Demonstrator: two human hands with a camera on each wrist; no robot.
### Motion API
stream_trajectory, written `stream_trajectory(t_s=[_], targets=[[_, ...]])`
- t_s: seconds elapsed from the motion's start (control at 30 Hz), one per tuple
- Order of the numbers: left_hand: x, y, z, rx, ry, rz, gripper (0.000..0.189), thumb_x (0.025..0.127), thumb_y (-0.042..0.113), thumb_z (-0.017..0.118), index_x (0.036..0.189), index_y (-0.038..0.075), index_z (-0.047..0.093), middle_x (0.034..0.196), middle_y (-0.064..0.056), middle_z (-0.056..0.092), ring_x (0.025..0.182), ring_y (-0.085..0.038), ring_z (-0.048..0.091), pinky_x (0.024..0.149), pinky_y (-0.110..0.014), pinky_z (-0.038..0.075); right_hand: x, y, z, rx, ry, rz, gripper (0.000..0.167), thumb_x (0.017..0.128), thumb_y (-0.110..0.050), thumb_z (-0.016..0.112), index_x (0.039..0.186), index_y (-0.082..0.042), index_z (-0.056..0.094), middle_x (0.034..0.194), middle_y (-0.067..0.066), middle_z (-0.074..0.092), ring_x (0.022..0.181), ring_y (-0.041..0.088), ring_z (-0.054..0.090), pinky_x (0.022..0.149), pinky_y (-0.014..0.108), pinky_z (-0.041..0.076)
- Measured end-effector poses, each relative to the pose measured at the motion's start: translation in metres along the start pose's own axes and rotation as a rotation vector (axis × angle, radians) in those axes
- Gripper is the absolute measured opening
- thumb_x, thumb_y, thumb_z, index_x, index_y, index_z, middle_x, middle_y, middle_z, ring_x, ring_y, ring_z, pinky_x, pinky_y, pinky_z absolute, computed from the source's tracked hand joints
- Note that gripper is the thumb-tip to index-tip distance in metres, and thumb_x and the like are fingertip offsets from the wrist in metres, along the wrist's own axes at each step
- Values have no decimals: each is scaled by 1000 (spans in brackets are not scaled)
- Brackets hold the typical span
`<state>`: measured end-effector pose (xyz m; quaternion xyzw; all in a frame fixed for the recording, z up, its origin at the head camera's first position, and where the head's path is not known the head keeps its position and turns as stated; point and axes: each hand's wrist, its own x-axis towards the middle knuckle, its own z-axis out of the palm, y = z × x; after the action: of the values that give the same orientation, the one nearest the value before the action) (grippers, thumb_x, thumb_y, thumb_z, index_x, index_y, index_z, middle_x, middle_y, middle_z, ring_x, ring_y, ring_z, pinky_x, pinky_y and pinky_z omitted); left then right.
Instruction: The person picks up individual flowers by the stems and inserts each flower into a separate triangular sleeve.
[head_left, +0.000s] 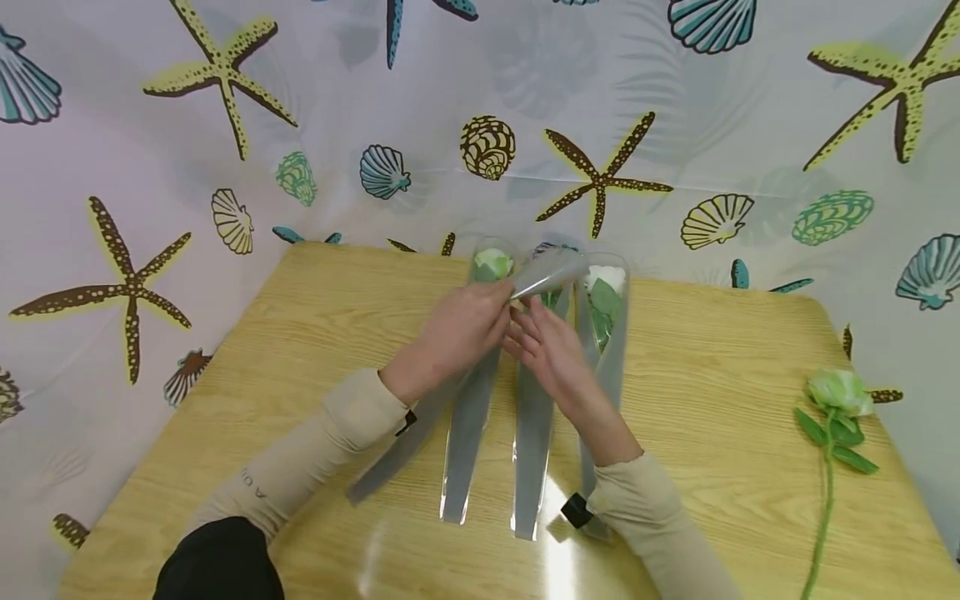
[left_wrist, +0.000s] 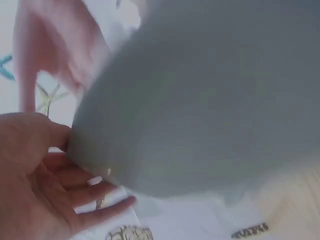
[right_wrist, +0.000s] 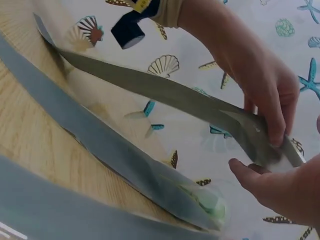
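Note:
My left hand (head_left: 465, 325) pinches the upper end of a grey flower sleeve (head_left: 397, 458) with a clear front. Its flared mouth points up and right in the head view. In the left wrist view the thumb and fingers hold the edge of this sleeve (left_wrist: 200, 100), which fills much of that view. My right hand (head_left: 551, 350) is just right of the mouth, fingers loosely extended and nothing gripped. Beneath the hands lie more sleeves, one with a pale green rose (head_left: 493, 262), one with a white rose (head_left: 606, 282); the middle sleeve (head_left: 534, 450) is partly hidden.
A loose pale green artificial rose (head_left: 840, 393) with a long stem lies at the right side of the wooden table (head_left: 720, 400). A white cloth (head_left: 420, 100) printed with starfish and shells hangs behind the table. A black rounded object (head_left: 219, 560) shows at the lower left.

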<state>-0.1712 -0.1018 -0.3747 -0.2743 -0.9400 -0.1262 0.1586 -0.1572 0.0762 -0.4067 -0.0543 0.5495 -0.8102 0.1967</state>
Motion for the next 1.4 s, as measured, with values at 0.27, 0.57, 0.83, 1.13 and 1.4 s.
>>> stream_trajectory(t_s=[0.27, 0.57, 0.83, 1.13, 1.4], targets=[[1, 16, 21, 132, 3, 204, 42, 107, 20, 63, 147, 6, 62, 157, -12, 58, 140, -28, 62, 111, -42, 54, 3, -5, -30, 124, 208, -101, 53, 115, -34, 42, 156, -1, 36, 120, 1, 71, 105, 11, 74, 98, 30, 59], [4, 20, 41, 32, -31, 134, 50, 107, 31, 64, 151, 10, 58, 163, -13, 50, 144, -32, 57, 113, -50, 51, -4, -13, -66, 98, 370, -108, 26, 108, -14, 58, 133, -9, 54, 97, -7, 78, 87, 5, 77, 86, 27, 62], [22, 36, 53, -138, -4, 13, 73, 103, 45, 68, 161, 10, 43, 169, -14, 42, 152, -34, 48, 116, -58, 46, -2, -10, -75, -73, 510, -141, 5, 98, -17, 76, 97, -14, 72, 82, -13, 73, 76, 1, 70, 72, 21, 58], [51, 47, 50, -249, 146, 98, 46, 108, 29, 63, 153, 23, 55, 169, -16, 38, 151, -37, 47, 127, -66, 26, 0, -10, -78, -246, 552, -179, 17, 94, -17, 82, 80, -18, 72, 70, -16, 67, 68, 1, 62, 70, 21, 56], [54, 29, 33, -269, 126, 60, 42, 102, 26, 72, 141, 18, 61, 165, -14, 42, 151, -32, 47, 117, -61, 43, -3, -7, -76, -555, 507, -253, 31, 89, -33, 88, 84, -8, 71, 64, -13, 54, 65, 7, 47, 60, 24, 39]])
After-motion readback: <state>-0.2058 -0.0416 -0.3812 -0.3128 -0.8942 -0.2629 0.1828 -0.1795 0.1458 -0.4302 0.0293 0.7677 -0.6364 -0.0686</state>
